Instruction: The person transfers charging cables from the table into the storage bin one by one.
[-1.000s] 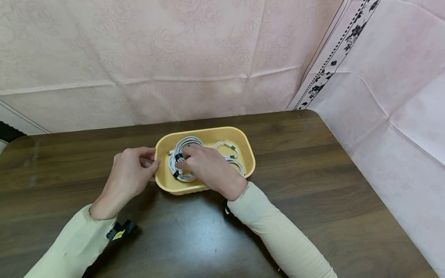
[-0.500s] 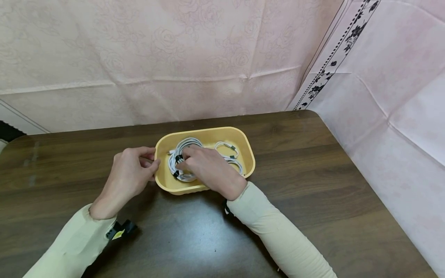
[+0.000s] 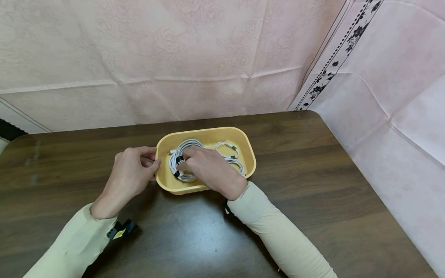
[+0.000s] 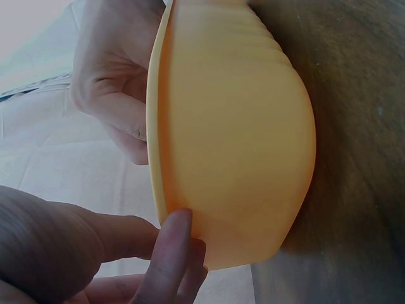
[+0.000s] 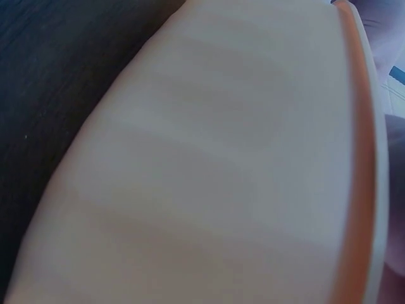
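Note:
A yellow plastic bin (image 3: 163, 175) stands on the table. My left hand (image 3: 130, 170) pinches its left rim; in the left wrist view the thumb (image 4: 123, 237) is on the inner side and the fingertips (image 4: 172, 244) lie on the outer wall. Inside the bin at left is a coiled grey-white cable (image 3: 180, 146) bound with black straps. My right hand (image 3: 210, 166) reaches over the near rim and holds this coil near a strap, its fingertips partly hidden. The right wrist view shows mostly the bin's outer wall (image 5: 221, 158).
Smaller white coiled cables (image 3: 227, 143) lie at the bin's right end, partly behind the right hand. The brown wooden table (image 3: 313, 185) meets a pink floral cloth (image 3: 208, 58) at the back and another cloth on the right.
The far edge of the grey-white coil has sunk slightly toward the near side in the bin. Both hands stay almost in place.

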### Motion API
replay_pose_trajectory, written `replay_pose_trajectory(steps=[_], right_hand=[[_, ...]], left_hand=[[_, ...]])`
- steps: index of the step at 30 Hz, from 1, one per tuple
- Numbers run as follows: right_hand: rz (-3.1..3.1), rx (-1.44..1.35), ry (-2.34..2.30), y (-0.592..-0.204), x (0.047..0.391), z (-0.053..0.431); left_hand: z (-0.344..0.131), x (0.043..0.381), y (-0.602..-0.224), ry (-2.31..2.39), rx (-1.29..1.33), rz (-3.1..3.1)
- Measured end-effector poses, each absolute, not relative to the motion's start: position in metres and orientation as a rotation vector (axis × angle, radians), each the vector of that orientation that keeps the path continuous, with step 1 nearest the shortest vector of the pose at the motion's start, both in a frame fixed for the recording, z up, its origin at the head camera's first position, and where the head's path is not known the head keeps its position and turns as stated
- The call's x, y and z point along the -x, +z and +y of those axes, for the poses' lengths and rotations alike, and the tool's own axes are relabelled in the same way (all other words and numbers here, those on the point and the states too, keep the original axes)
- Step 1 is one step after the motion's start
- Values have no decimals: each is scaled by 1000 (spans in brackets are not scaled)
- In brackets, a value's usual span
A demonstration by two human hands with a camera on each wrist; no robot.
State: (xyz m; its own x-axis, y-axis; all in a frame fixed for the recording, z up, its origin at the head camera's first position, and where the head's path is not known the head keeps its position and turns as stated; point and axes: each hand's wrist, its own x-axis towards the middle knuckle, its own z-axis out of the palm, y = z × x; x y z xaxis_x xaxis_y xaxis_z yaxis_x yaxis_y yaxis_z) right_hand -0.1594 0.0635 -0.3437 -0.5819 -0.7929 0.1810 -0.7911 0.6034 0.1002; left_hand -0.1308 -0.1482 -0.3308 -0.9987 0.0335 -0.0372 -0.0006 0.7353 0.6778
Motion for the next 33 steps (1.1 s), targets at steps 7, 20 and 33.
replay_pose_trajectory(steps=[7,20,33], right_hand=[[-2650,-1330,-6,-344,160,64],[-2730,-1345,3,-344,161,61],[-2744,-1333,-17,-344,160,61]], left_hand=[[-148,130,-331,1131,-28,2874],[-148,130,-332,1144,-22,2875],[-147,130,-332,1146,-25,2878]])
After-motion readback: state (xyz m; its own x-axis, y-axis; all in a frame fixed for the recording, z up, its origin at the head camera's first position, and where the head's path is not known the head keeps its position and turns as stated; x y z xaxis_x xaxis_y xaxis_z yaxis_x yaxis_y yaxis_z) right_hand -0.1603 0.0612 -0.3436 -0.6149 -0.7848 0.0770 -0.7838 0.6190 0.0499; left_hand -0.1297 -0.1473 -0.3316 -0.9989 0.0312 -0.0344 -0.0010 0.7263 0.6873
